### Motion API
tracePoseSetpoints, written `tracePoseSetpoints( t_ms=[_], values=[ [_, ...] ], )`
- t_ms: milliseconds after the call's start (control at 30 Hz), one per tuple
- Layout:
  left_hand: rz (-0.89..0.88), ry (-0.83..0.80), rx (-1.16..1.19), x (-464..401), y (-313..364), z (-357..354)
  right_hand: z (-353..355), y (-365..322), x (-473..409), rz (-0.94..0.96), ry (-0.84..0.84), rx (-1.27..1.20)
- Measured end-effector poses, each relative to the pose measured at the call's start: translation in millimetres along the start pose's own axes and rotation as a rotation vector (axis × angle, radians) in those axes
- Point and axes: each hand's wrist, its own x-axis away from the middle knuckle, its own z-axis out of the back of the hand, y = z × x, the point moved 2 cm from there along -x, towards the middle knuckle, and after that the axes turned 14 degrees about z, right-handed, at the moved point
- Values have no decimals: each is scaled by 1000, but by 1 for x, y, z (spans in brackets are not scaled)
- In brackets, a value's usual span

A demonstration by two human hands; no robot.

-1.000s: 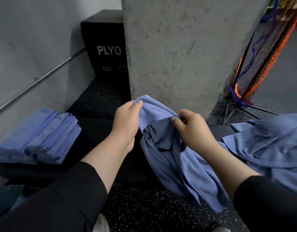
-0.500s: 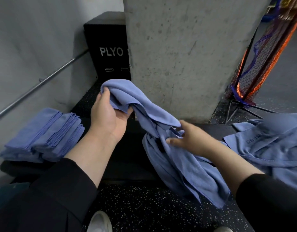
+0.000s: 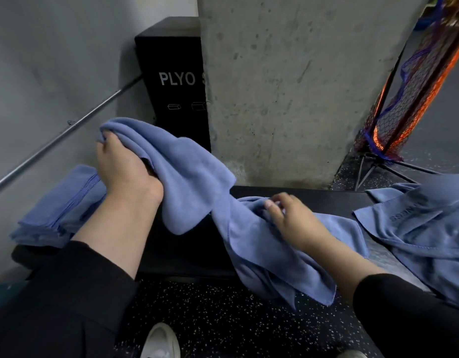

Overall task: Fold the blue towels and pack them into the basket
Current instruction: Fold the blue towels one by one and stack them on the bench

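A blue towel (image 3: 195,174) stretches across the black bench (image 3: 313,200) between my hands, its lower part hanging over the front edge. My left hand (image 3: 125,171) grips one bunched end, raised above the left of the bench. My right hand (image 3: 288,218) lies on the towel's middle with its fingers curled into the cloth. A stack of folded blue towels (image 3: 60,210) sits on the bench's left end, partly behind my left arm. A heap of unfolded blue towels (image 3: 417,228) covers the right end. No basket is in view.
A concrete pillar (image 3: 288,86) rises right behind the bench. A black plyo box (image 3: 174,81) stands behind it on the left, by a grey wall with a metal rail (image 3: 55,143). A netted stand (image 3: 404,112) is at the right. My white shoe (image 3: 161,342) rests on speckled floor.
My left hand has pulled its end of the towel further left and spread it out. My right hand has slid right and down along the towel onto the bench.
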Motion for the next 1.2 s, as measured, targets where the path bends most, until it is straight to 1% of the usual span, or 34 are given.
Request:
tracePoseSetpoints(
  t_ms=[33, 67, 100, 133, 200, 233, 267, 300, 333, 367, 433, 467, 533, 633, 733, 767, 800, 900, 967, 1067, 1133, 1200],
  values=[
    [-45, 9, -130, -1, -3, 0, 1, 2, -3, -16, 58, -18],
    [-87, -19, -286, 1, -10, -1, 1, 5, -5, -17, 44, -13],
    [-117, -77, -487, 8, -20, -5, -1, 7, -7, -8, -18, 2],
    [-136, -158, -748, 14, -33, -8, -2, 7, -8, -1, -95, 23],
    [-124, -405, -1287, 30, -67, -7, -9, 7, -11, -11, -200, 80],
    [-87, -557, -1533, 39, -85, -2, -13, 6, -14, -23, -213, 103],
    [-57, -673, -1760, 44, -102, 5, -16, 4, -17, -43, -207, 111],
    [-56, -718, -1942, 50, -115, 11, -18, 1, -21, -67, -200, 105],
    [-100, -694, -2056, 50, -124, 15, -20, -3, -24, -86, -206, 110],
    [-168, -642, -2086, 49, -128, 16, -23, -6, -26, -90, -225, 136],
    [-261, -574, -2033, 46, -132, 15, -31, -9, -29, -96, -271, 182],
    [-290, -561, -2011, 42, -132, 16, -34, -11, -30, -107, -274, 164],
    [-336, -562, -1977, 38, -129, 18, -35, -13, -34, -141, -216, 20],
    [-378, -550, -1853, 34, -121, 17, -19, -15, -37, -189, -19, -277],
    [-383, -513, -1636, 31, -107, 12, 22, -11, -36, -237, 308, -510],
    [-373, -492, -1566, 32, -102, 11, 40, -7, -34, -234, 413, -550],
    [-359, -472, -1498, 34, -97, 10, 59, -3, -31, -214, 479, -552],
    [-279, -422, -1323, 46, -91, 6, 118, 5, -11, -148, 559, -453],
    [-258, -404, -1242, 55, -90, 0, 153, 8, 6, -133, 620, -370],
    [-241, -411, -1145, 66, -91, -7, 190, 17, 34, -75, 663, -149],
    [-214, -421, -1098, 71, -94, -11, 209, 28, 53, -84, 624, 2],
    [-175, -433, -1071, 74, -98, -14, 221, 47, 65, -136, 513, 214]
  ],
)
